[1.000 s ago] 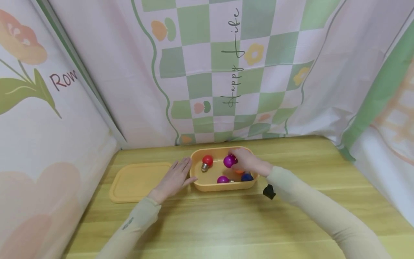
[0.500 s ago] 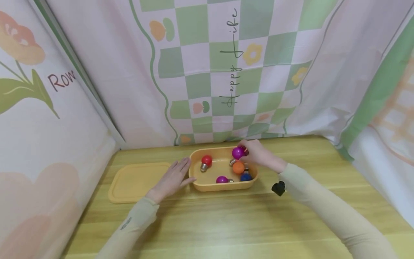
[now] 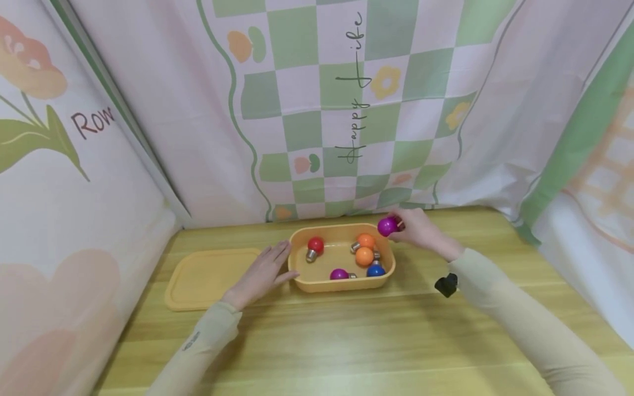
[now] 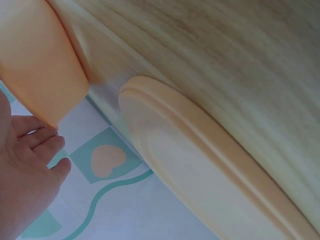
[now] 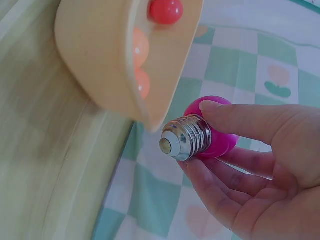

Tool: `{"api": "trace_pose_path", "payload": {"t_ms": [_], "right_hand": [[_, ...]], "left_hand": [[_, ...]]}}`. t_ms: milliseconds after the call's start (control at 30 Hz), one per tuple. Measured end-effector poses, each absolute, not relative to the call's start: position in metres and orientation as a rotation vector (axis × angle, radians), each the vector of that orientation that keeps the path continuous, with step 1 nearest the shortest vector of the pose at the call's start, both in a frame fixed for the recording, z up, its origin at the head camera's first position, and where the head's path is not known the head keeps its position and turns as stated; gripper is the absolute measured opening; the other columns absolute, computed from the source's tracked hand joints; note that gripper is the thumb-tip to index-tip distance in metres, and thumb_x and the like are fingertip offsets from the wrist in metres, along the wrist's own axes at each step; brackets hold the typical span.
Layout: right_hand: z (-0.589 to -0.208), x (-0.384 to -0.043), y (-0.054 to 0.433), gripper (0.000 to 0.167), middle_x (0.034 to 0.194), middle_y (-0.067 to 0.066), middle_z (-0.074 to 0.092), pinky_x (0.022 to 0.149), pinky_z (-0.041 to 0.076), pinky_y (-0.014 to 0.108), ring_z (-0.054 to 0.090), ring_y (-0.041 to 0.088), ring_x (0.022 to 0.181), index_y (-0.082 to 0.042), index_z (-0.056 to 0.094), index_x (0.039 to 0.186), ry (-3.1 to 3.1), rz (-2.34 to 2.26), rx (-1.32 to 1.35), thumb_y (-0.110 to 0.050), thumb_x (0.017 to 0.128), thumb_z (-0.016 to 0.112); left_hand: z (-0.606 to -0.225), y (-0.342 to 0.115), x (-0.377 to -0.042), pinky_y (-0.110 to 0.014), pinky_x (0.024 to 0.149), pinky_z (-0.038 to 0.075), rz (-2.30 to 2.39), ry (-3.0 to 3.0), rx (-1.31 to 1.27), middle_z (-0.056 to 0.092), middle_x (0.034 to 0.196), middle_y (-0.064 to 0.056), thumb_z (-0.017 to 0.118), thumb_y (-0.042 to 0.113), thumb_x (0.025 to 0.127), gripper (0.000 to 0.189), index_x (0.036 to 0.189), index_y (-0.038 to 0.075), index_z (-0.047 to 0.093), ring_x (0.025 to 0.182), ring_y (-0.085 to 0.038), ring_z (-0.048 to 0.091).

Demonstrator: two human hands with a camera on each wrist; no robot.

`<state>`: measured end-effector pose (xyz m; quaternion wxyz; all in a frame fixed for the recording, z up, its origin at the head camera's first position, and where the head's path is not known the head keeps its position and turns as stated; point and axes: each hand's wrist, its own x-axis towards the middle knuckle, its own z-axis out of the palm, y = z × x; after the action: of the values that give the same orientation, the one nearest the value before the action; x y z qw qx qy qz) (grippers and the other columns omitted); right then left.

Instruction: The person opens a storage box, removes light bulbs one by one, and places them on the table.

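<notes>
I have the right grip (image 3: 417, 230) pinching a purple bulb (image 3: 387, 226) at two o'clock of the yellow box (image 3: 342, 286), the uncurled left grip (image 3: 261, 276) touching nine o'clock, presumably steadying it.

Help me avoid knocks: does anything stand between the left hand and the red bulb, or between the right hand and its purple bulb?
The box's left wall stands between the left hand, outside, and the red bulb, inside. Nothing visible separates the right hand from its purple bulb.
</notes>
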<state>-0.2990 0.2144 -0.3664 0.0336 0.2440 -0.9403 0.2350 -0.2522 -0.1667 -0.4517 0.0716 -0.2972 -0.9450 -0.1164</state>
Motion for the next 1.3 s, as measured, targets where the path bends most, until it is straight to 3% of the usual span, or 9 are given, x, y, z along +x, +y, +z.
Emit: {"api": "trace_pose_path", "payload": {"t_ms": [733, 1033, 1300], "right_hand": [[-0.390, -0.318, 0.266, 0.043, 0.099, 0.034, 0.068, 0.076, 0.062, 0.046, 0.069, 0.041, 0.086, 0.016, 0.060, 0.109, -3.036, 0.662, 0.566, -0.007, 0.078, 0.078], [-0.396, -0.323, 0.274, 0.042, 0.100, 0.032, 0.068, 0.082, 0.057, 0.055, 0.066, 0.040, 0.087, 0.015, 0.061, 0.108, -3.096, 0.584, 0.499, -0.010, 0.078, 0.078], [-0.407, -0.328, 0.281, 0.046, 0.103, 0.035, 0.066, 0.083, 0.057, 0.054, 0.066, 0.040, 0.087, 0.017, 0.059, 0.111, -3.179, 0.593, 0.421, -0.013, 0.081, 0.077]], "left_hand": [[-0.452, -0.167, -0.253, -0.051, 0.124, 0.028, -0.320, -2.844, -0.887, 0.037, 0.156, -0.024, 0.055, 0.048, 0.098, 0.077, 0.149, -0.006, 0.034, 0.147, -0.036, 0.037], [-0.452, -0.167, -0.252, -0.052, 0.123, 0.030, -0.327, -2.826, -0.892, 0.038, 0.156, -0.024, 0.057, 0.046, 0.098, 0.076, 0.148, -0.007, 0.036, 0.146, -0.036, 0.038], [-0.454, -0.167, -0.252, -0.050, 0.124, 0.027, -0.325, -2.865, -0.874, 0.035, 0.158, -0.023, 0.052, 0.050, 0.099, 0.078, 0.150, -0.005, 0.032, 0.148, -0.034, 0.035]]}}
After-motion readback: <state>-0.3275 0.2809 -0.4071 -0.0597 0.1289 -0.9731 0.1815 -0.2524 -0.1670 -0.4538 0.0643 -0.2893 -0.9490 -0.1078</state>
